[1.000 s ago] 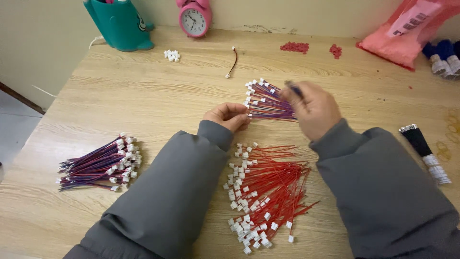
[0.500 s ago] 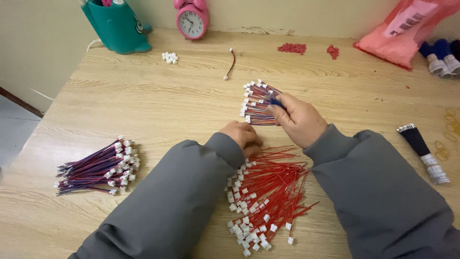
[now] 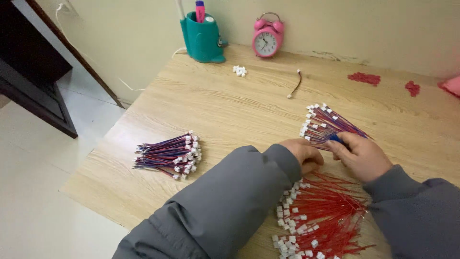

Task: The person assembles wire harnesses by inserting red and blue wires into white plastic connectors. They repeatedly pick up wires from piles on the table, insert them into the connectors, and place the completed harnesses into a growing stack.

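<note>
The right hand (image 3: pixel 362 156) has come down from above the fanned bundle of red-and-blue wires with white plastic connectors (image 3: pixel 325 125) to grip its near end, and the left hand (image 3: pixel 303 154) has drawn back just beside it.

Both arms wear thick grey jacket sleeves (image 3: pixel 225 206) with ribbed cuffs.

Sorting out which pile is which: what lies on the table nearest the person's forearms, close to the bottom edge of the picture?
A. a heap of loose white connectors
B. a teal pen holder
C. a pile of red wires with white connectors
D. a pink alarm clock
C: the pile of red wires with white connectors lies between the two grey sleeves, just below the left hand and right hand.
</note>
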